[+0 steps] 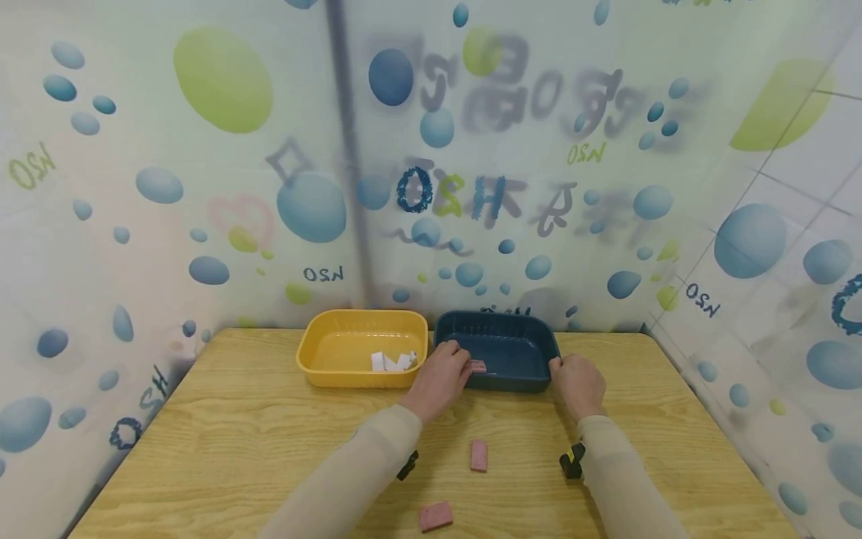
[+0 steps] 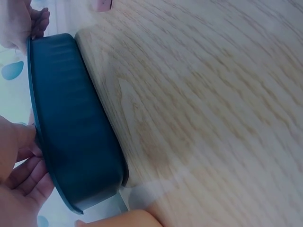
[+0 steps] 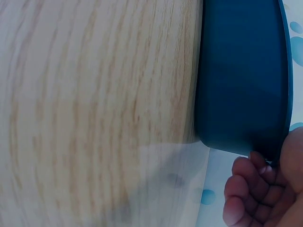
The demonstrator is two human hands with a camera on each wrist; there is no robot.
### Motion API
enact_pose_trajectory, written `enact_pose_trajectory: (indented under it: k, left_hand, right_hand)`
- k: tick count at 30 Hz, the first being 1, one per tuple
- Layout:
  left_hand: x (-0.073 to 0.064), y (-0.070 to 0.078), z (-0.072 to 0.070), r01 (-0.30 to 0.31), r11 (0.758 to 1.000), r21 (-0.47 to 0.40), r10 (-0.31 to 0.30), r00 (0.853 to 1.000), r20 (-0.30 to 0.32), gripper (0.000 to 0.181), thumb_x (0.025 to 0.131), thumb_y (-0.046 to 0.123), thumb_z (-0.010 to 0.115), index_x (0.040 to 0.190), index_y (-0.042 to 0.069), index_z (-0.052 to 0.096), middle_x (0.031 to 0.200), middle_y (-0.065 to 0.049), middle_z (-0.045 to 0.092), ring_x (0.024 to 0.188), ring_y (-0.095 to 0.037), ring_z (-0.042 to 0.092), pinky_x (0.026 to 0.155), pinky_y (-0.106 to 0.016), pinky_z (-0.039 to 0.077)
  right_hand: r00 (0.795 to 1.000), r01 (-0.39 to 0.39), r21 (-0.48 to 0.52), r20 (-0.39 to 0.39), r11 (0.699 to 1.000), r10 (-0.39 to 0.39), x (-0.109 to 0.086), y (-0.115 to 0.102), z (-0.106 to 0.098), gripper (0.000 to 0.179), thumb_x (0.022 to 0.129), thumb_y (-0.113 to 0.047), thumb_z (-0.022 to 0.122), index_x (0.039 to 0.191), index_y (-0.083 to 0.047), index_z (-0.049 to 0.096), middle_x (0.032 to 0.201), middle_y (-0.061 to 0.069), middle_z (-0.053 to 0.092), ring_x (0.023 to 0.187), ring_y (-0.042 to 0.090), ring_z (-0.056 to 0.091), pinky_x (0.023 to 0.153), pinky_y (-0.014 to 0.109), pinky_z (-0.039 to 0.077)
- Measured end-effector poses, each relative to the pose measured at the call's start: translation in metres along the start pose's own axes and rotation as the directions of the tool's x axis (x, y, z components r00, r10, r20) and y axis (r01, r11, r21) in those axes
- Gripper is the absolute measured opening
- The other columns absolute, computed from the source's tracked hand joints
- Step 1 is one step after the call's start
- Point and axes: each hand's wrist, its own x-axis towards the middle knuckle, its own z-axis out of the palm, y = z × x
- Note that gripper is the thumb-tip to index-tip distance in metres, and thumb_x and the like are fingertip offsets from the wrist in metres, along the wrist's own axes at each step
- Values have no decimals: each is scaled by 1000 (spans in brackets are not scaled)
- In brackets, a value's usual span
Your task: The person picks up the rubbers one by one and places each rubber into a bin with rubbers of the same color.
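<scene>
My left hand (image 1: 442, 376) reaches over the front left part of a dark blue tray (image 1: 515, 383) and pinches a small pink block (image 1: 478, 366). The block's end shows just past the fingers, while the rest is hidden. In the left wrist view, the left fingers (image 2: 31, 177) are partly behind the tray's rim. At the tray's right end, my right hand (image 1: 581, 383) grips the rim, its fingers (image 3: 246, 182) curled there in the right wrist view. Two more pink blocks lie on the table, one upright in view (image 1: 479, 455), another closer block (image 1: 435, 516) slightly turned.
A yellow tray (image 1: 319, 378) stands left of the blue one, with several white pieces (image 1: 390, 362) inside. Both trays sit at the back of the wooden table (image 1: 256, 442), near a curtain (image 1: 236, 180) printed with bubbles.
</scene>
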Motion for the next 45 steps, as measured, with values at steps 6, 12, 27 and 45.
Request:
enact_pose_trajectory:
  k: [6, 12, 27, 45]
  left_hand:
    - [1, 1, 0, 15, 1000, -13, -15, 1000, 7, 7, 101, 14, 67, 101, 9, 71, 94, -4, 63, 90, -19, 59, 81, -29, 54]
    - [0, 0, 0, -5, 999, -39, 4, 1000, -11, 11, 98, 11, 71, 107, 4, 72, 97, -6, 65, 89, -20, 60, 80, -29, 55]
    - [-13, 5, -4, -107, 994, -26, 104, 991, -86, 10, 95, 7, 72, 105, 6, 72, 95, -5, 61, 87, -20, 58, 79, -29, 54]
    - [-25, 15, -6, -203, 979, -7, 203, 977, 72, 20, 95, 7, 72, 115, 6, 72, 104, -4, 64, 94, -16, 62, 86, -27, 55]
  right_hand:
    - [1000, -2, -3, 7, 1000, 3, -1, -1, -1, 49, 98, -14, 47, 51, -16, 35, 52, -4, 25, 51, 14, 23, 47, 28, 21]
    - [1000, -8, -6, 10, 1000, 8, -1, -2, -1, 48, 98, -14, 47, 51, -15, 34, 52, -3, 25, 50, 15, 24, 47, 28, 21]
    - [1000, -23, -7, 17, 1000, 23, 0, 1, 0, 47, 98, -15, 45, 52, -16, 34, 52, -3, 26, 50, 15, 24, 47, 28, 21]
    - [1000, 3, -4, -3, 1000, -3, -1, 0, 1, 47, 98, -13, 45, 53, -17, 31, 54, -4, 22, 52, 14, 20, 48, 28, 18]
